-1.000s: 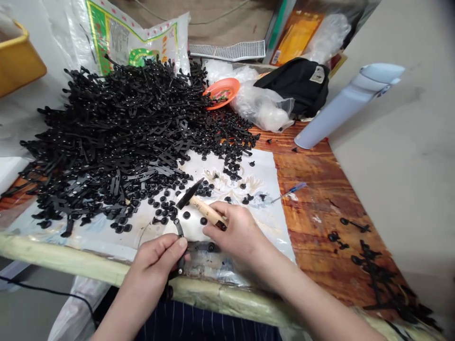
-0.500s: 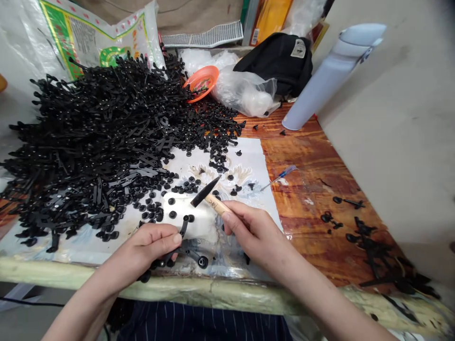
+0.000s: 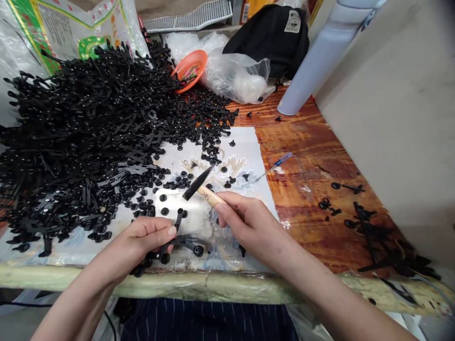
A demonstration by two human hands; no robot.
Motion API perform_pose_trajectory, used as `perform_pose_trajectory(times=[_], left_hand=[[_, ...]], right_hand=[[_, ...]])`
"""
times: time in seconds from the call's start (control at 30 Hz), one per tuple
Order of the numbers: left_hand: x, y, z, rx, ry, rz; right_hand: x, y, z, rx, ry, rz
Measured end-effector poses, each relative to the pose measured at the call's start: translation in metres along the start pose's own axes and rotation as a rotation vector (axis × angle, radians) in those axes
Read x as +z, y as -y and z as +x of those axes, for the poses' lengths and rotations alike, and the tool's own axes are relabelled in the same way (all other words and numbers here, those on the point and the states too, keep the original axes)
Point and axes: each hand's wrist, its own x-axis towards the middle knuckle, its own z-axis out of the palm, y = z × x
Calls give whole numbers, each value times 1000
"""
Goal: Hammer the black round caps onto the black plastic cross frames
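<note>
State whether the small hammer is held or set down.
Held: the right hand grips the small hammer by its wooden handle, with the black head pointing up and away.

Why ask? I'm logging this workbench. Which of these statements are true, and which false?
1. The right hand grips a wood-handled tool. True.
2. The left hand holds a black part. True.
3. The orange dish sits on the white sheet. False: it sits beyond the sheet, beside a plastic bag.
4. The big black pile lies right of the sheet. False: it lies to the left, and only a few parts lie on the wood at right.
</note>
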Motion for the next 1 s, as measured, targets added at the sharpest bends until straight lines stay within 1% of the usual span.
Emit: perform_pose_trajectory(times=[0.2, 0.47, 0.83, 1.0], left_hand=[[-2, 1, 0, -39, 2, -12], [-3, 1, -1, -8, -10, -62], [-4, 3, 1, -24, 5, -18], [-3, 1, 2, -56, 9, -35]], right_hand=[[-1, 0, -1, -3, -3, 3], [-2, -1, 0, -30, -26, 31], [-1, -1, 0, -25, -10, 20], [-3, 4, -4, -26, -19, -19]])
